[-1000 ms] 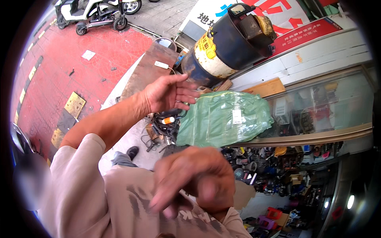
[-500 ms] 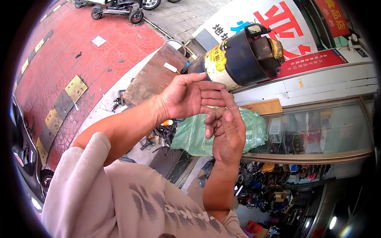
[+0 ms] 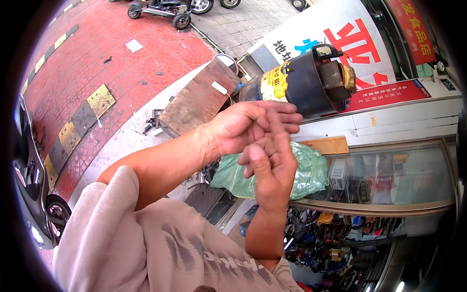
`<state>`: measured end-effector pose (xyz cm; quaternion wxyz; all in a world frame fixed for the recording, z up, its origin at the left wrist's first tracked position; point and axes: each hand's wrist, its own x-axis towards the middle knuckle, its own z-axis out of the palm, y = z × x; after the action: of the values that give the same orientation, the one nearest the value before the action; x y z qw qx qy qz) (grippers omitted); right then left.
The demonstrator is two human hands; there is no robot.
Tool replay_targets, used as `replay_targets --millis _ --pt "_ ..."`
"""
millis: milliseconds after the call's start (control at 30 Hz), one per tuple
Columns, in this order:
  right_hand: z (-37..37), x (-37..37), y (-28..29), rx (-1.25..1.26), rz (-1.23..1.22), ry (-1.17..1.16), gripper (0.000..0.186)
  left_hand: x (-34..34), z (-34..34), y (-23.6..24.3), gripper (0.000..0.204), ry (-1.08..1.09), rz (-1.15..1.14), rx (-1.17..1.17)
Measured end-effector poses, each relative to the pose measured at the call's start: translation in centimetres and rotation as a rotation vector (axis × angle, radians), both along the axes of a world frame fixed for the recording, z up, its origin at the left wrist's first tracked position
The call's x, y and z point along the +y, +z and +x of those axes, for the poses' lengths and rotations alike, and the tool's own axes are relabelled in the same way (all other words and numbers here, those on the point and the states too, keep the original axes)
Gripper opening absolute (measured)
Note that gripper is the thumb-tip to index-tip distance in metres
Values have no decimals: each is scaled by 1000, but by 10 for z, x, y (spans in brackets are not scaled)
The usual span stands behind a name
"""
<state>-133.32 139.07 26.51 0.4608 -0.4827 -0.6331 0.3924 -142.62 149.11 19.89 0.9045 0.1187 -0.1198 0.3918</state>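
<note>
My left hand (image 3: 239,127) is held palm up in mid-air, fingers stretched out and thumb bent in over the palm. It holds nothing. My right hand (image 3: 273,170) is just below it, with the index finger pointing up against or across the left fingers. The other right fingers are partly curled, and I see nothing held in them. Under both hands a crumpled green plastic bag (image 3: 310,173) lies on a glass display case (image 3: 389,173).
Beyond the hands lies a dark cylindrical drum (image 3: 309,80) with a yellow sticker. Left of it is a brown board (image 3: 197,100) with a white power strip (image 3: 220,88). Parked scooters (image 3: 163,10) stand at the far left. Assorted small goods (image 3: 340,233) fill shelves at lower right.
The left hand has shifted right and its thumb has folded inward. The right index finger now overlaps the left fingers. The view has shifted slightly.
</note>
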Motion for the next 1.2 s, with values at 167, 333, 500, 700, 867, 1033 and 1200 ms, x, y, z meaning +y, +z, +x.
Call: replay_targets --millis 167,333,500,700,867,1033,1200 --pt "-1 -6 -9 -185 245 -106 49 -22 -10 27 46 128 132 134" --pt "0 -5 -16 -20 320 -76 36 -36 -9 29 45 161 89 218" --pt "19 2 -20 44 162 94 49 -37 -5 12 48 236 22 334" --pt "28 53 11 538 -96 469 102 -20 -37 -17 63 464 -47 309" --pt "-3 73 33 640 -134 1027 94 -26 -70 -7 66 591 13 232" --pt "-62 100 -20 -302 531 820 82 -3 -115 -18 55 676 22 179" --pt "-122 134 -55 -424 740 683 72 46 -175 -47 50 723 -2 293"
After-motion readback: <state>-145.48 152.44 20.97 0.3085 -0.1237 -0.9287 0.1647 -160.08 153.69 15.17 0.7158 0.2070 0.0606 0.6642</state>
